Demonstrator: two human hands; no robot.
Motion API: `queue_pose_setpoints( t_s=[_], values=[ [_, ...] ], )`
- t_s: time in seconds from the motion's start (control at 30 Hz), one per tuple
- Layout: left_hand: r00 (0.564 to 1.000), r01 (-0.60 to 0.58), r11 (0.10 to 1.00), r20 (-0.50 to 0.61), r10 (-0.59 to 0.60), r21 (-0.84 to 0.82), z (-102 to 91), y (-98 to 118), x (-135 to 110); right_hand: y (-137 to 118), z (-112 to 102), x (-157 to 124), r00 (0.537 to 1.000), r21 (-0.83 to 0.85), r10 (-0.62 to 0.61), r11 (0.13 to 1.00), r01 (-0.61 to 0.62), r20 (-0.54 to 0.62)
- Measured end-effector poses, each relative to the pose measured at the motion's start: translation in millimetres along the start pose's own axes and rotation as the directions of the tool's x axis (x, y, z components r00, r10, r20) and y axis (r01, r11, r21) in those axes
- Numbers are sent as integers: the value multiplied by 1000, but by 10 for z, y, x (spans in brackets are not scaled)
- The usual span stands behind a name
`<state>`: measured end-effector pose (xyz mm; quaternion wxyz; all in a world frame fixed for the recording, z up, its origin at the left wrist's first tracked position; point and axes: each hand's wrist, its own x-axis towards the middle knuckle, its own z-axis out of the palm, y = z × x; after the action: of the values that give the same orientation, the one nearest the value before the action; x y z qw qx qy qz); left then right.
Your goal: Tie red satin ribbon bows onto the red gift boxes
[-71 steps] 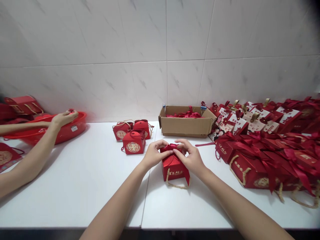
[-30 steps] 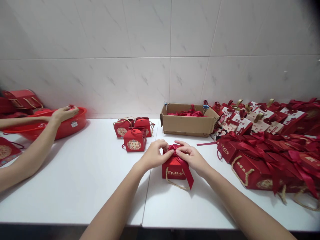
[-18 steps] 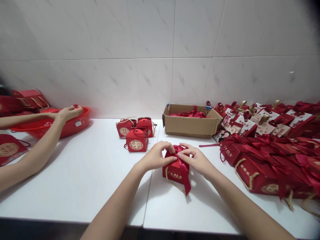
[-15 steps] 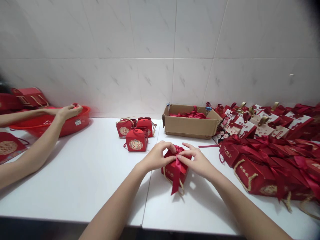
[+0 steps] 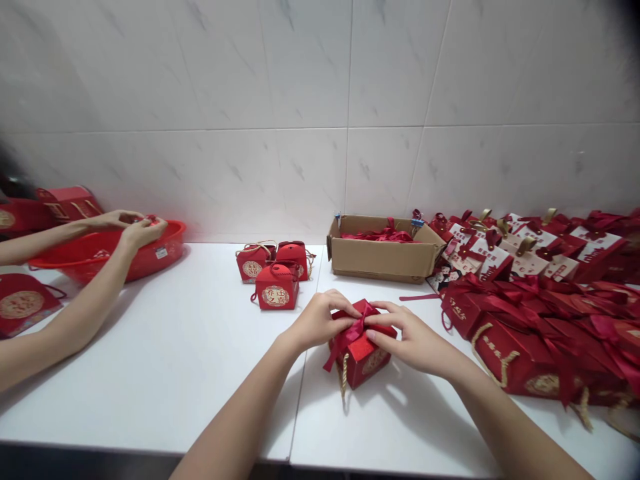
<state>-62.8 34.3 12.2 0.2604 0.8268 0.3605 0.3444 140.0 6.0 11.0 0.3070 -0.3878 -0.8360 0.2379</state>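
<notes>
A small red gift box [image 5: 373,363] with gold print and a gold cord handle stands on the white table before me. A dark red ribbon [image 5: 342,343] is tied over its lid, one tail hanging toward the front left. My left hand [image 5: 323,321] is closed, thumb and forefinger pinching the ribbon at the knot. From the other side, my right hand [image 5: 411,335] has its fingertips on the ribbon at the knot, with the thumb low against the lid. Both hands partly cover the knot and the box's back.
Behind stands a cardboard box [image 5: 383,260] holding red ribbons. Three small red boxes [image 5: 277,287] sit left of it. Many ribboned red boxes [image 5: 525,347] fill the right side. At left, another person's hands [image 5: 143,230] hold something small and red over a red basin [image 5: 173,243].
The gift box has turned between my hands, so the ribbon tail that hung to the front now points left. The other person's left hand has moved nearer their right. My view has tilted slightly up.
</notes>
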Motion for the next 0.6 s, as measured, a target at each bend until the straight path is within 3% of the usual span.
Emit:
queue_pose_setpoints(
  t_s=[0.3, 0.47, 0.6],
  values=[
    [1000, -5, 1000, -6, 5, -30, 15, -24, 11, 111, -36, -27, 988, 110, 137, 986, -129, -68],
    [1000, -23, 1000, -11, 23, -16, 21, 9, -6, 137, -58, 22, 980, -115, 116, 984, -135, -164],
    [1000, -17, 1000, -20, 17, 0, 23, 13, -11, 44, -190, -28, 995, -267, 78, 959, -93, -69]
  ],
)
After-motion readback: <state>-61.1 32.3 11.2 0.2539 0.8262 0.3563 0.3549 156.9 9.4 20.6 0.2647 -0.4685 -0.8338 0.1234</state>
